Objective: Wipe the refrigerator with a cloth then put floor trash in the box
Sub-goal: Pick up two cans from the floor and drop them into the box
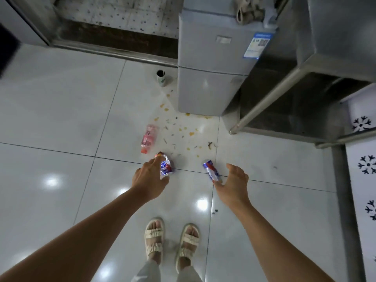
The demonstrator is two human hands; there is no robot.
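Note:
A small grey refrigerator (211, 58) stands at the back, with a beige cloth (248, 11) lying on its top. Trash lies on the white tiled floor in front of it: a pink plastic bottle (149, 138) on its side, a paper cup (161, 78) upright beside the fridge, and scattered yellow crumbs (183, 129). My left hand (148, 178) has a crumpled blue, white and red wrapper (167, 166) between thumb and fingers. My right hand (234, 182) is spread open, and a blue and white packet (211, 171) lies just off its thumb. No box is in view.
A steel table frame (284, 98) stands right of the fridge. A white panel with black snowflake shapes (364, 163) runs along the right edge. A dark door threshold (114, 41) crosses the back. My sandalled feet (173, 241) stand below the hands.

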